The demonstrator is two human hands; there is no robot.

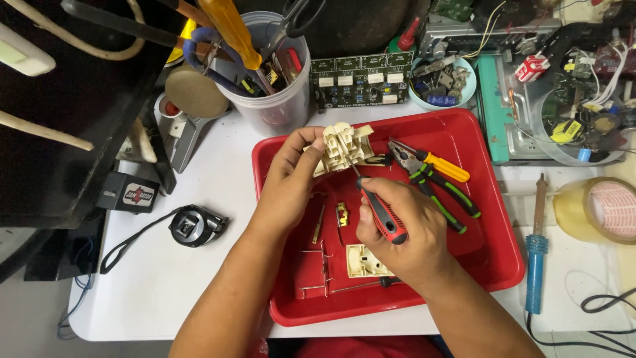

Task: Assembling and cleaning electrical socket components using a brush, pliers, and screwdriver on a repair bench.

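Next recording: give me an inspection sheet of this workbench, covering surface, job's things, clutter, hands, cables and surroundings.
Surface: white table carrying a red tray.
Job's things: cream plastic switch body held over the tray; red-and-black screwdriver, tip at the body.
Clutter: in the tray, pliers, a cream cover piece, small metal strips; outside it, a plastic tub of tools, blue soldering iron, tape roll, tape measure.
Hands: left hand grips the switch body; right hand grips the screwdriver.
Cables: black cord at right; wires hanging at left.
Surroundings: green circuit board, bowl of parts, electronics chassis.
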